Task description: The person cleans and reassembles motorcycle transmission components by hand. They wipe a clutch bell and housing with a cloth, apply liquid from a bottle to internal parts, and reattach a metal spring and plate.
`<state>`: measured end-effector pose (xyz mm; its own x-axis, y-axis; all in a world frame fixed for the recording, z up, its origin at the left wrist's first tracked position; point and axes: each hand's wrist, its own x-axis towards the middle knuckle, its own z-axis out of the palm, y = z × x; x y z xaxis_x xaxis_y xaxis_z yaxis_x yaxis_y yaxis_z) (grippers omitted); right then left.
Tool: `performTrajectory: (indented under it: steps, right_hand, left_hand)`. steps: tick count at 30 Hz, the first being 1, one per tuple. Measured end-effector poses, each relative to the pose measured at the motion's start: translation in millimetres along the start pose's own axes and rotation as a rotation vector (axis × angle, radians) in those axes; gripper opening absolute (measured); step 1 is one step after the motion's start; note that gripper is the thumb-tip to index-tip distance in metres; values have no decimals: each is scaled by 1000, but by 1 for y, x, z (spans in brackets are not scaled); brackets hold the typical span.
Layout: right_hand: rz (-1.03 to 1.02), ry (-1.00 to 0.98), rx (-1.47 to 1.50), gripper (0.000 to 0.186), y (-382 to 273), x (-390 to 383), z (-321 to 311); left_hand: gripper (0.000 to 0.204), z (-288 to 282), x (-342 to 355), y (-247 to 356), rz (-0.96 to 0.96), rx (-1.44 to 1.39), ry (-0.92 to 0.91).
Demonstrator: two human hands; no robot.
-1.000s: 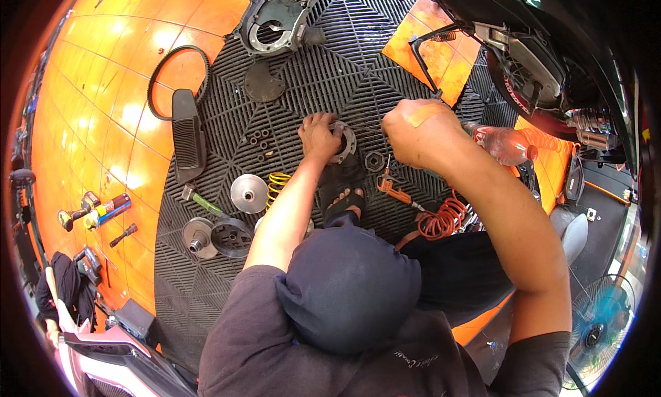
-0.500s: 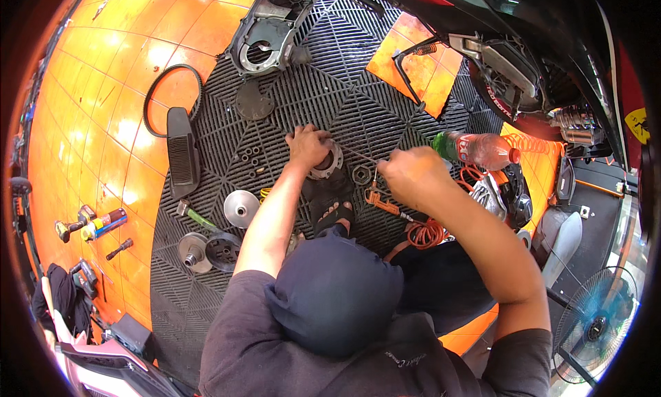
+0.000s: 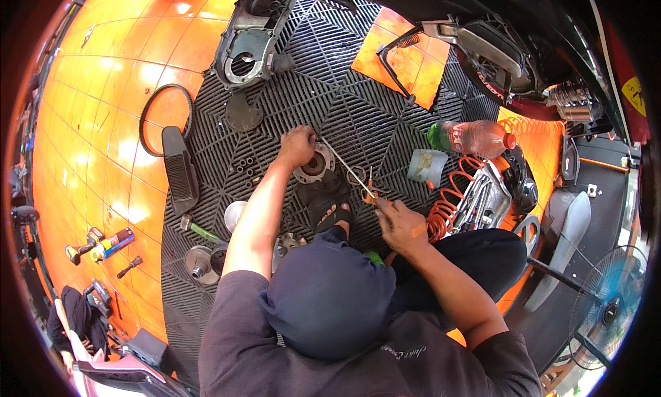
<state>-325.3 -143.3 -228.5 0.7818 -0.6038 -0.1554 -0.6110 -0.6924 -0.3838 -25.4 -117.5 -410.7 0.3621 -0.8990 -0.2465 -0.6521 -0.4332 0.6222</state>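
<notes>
The round metal plate (image 3: pixel 317 165) lies on the black ribbed mat (image 3: pixel 348 115), right at the tip of the sandalled foot (image 3: pixel 325 197). The left hand (image 3: pixel 298 146) is at the plate's upper left edge, fingers curled at the near end of a long metal tool (image 3: pixel 348 161); whether they grip the tool or only press cannot be told. From the plate the tool slants down to the right, where the right hand (image 3: pixel 401 225) holds its other end with bent fingers. Beside that end, right of the plate, lies an orange air gun (image 3: pixel 370 192). Farther right of the plate are a red coiled hose (image 3: pixel 441 221) and a bottle (image 3: pixel 478 137) on its side. Left of the plate sit small metal rings (image 3: pixel 249 173), and well beyond them a black belt (image 3: pixel 142 120).
</notes>
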Motion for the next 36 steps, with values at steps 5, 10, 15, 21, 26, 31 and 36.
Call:
performTrajectory:
  steps: [5,10,15,21,26,31,36]
  right_hand:
    - [328,172,607,39,10,-15,-22]
    - [387,202,1069,31,-8,6,-69]
    - [366,516,982,22,-26,-16,-140]
    - [186,854,949,16,-6,-98,-195]
    - [220,926,976,14,23,-170,-205]
    - [677,1096,1183,16,107,-246,-150]
    - [1407,840,435,31,235,-343,19]
  left_hand:
    - [22,-10,-17,51,-79,-394,195]
    - [14,-102,-58,217,255,-728,-334]
    - [10,-167,-78,338,729,-354,-295]
    - [15,-170,-122,448,1065,-118,-272]
    - [23,-140,-150,506,1152,-31,-484]
    - [38,-118,-148,515,1096,137,-468]
    - [40,-130,-53,430,448,169,-584]
